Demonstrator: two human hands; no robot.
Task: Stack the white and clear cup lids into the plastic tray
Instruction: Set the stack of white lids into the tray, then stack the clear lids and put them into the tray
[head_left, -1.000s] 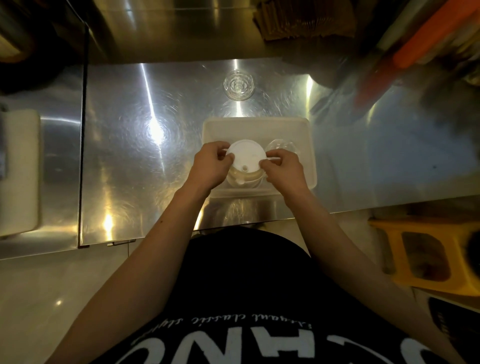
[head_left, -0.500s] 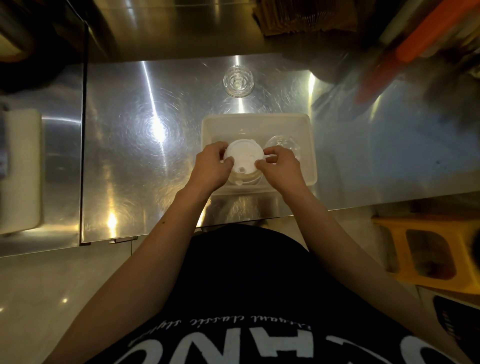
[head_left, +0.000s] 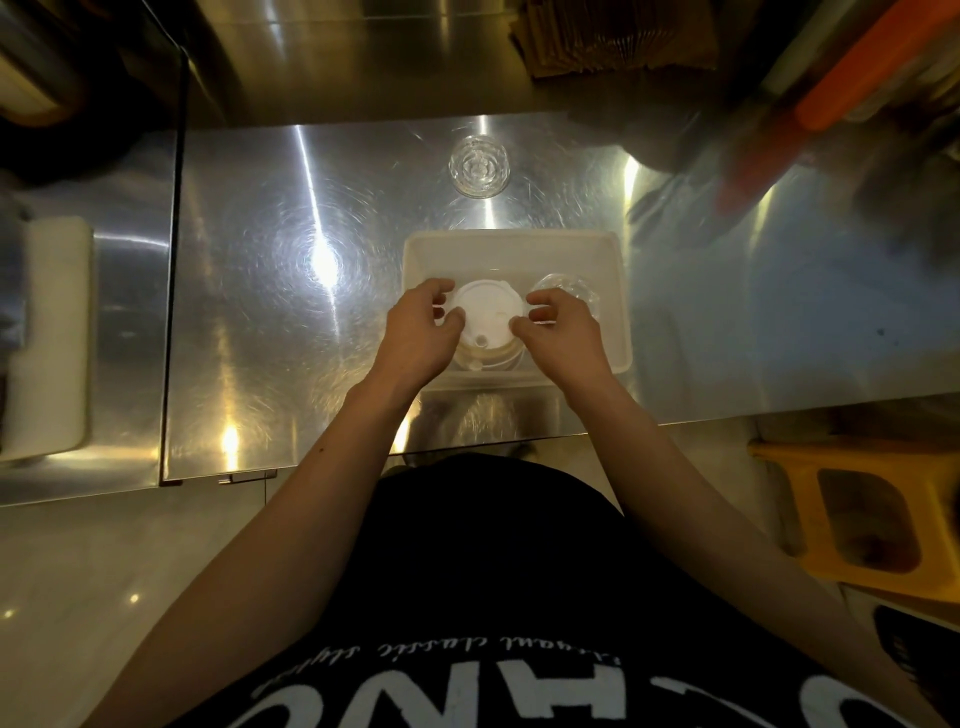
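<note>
A pale plastic tray lies on the steel counter in front of me. Inside it stands a stack of white cup lids. My left hand pinches the left rim of the top white lid and my right hand pinches its right rim. Clear lids sit in the tray just right of the white stack, partly hidden behind my right hand. A separate stack of clear lids stands on the counter beyond the tray.
The steel counter reflects bright lights. A white block sits at the far left. A yellow stool stands on the floor at the right. Orange and dark items crowd the back right corner.
Both hands have lowered the top white lid down onto the stack in the tray, and the fingers have spread a little around its rim.
</note>
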